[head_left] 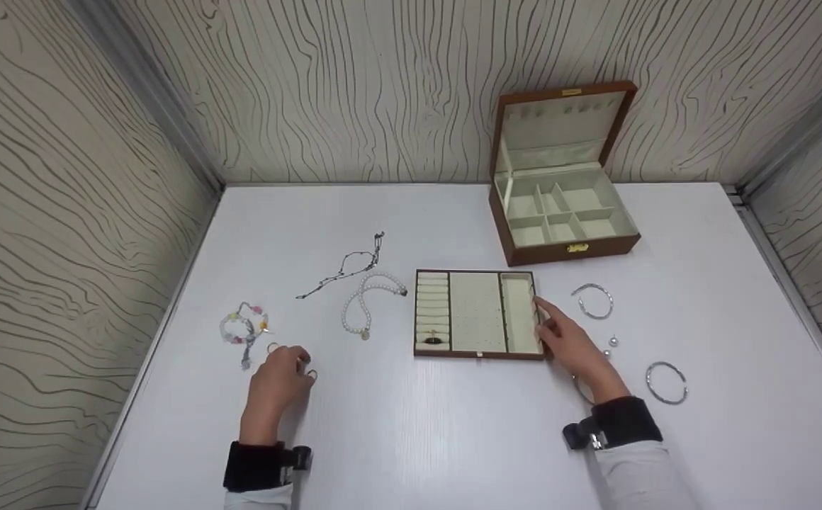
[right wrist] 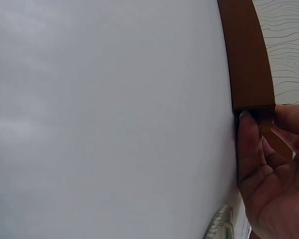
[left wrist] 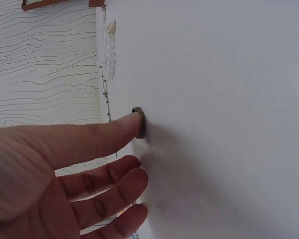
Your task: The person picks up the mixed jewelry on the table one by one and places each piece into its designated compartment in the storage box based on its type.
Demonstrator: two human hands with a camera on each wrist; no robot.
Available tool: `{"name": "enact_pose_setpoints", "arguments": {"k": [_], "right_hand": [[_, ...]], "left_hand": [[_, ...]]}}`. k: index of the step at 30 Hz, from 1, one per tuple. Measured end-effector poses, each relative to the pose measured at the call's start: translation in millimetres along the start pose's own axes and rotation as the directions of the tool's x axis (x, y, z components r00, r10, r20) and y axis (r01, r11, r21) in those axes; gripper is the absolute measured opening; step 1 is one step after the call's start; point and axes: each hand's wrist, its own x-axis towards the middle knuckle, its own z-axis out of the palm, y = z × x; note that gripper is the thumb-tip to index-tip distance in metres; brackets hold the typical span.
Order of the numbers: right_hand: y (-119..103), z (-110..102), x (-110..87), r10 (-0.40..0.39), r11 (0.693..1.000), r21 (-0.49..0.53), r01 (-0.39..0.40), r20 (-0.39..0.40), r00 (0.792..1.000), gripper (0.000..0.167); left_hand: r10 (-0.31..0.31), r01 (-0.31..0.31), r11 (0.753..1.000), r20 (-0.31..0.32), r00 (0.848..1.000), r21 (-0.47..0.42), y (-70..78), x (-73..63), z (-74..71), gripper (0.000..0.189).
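Note:
My left hand (head_left: 278,379) is low over the table at left, fingers loosely bent. Its thumb tip touches a small ring (left wrist: 139,123) standing on the table; the other visible fingers are apart from it. Another thin ring (head_left: 273,347) lies just beyond that hand. My right hand (head_left: 574,347) grips the right edge of a flat jewelry tray (head_left: 478,312), thumb at its end in the right wrist view. The tray has cream ring rolls at left, a pierced panel in the middle and a long compartment at right. A dark-topped ring (head_left: 433,339) sits in the lowest rolls.
An open brown jewelry box (head_left: 567,248) stands at the back right. Left of the tray lie a pearl necklace (head_left: 363,301), a dark chain (head_left: 340,276) and a colored bead bracelet (head_left: 230,333). Silver bangles (head_left: 666,382) and small pearl pieces (head_left: 613,341) lie near the right arm.

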Motion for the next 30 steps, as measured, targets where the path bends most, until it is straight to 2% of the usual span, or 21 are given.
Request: {"name": "enact_pose_setpoints", "arguments": {"k": [10, 16, 23, 30], "right_hand": [[-1, -1, -0.3, -0.008, 1.0, -0.014, 0.008, -0.008, 1.0, 0.054], [1, -1, 1.1, -0.022, 1.0, -0.021, 0.022, -0.011, 1.0, 0.053], [2, -1, 2.1, -0.031, 0.999, -0.018, 0.031, -0.011, 0.999, 0.053], [1, 0, 1.5, -0.024, 1.0, -0.019, 0.024, -0.01, 1.0, 0.053]], "left_hand": [[0.015, -0.015, 1.0, 0.003, 1.0, 0.007, 3.9, 0.9, 2.9, 0.006], [0.016, -0.016, 1.0, 0.006, 1.0, 0.02, 9.0, 0.2, 1.7, 0.006], [0.061, -0.061, 0.997, -0.008, 0.998, 0.041, 16.7, 3.0, 1.2, 0.007], [0.067, -0.067, 0.998, -0.022, 0.998, -0.013, 26.5, 8.3, 1.0, 0.009]]}}
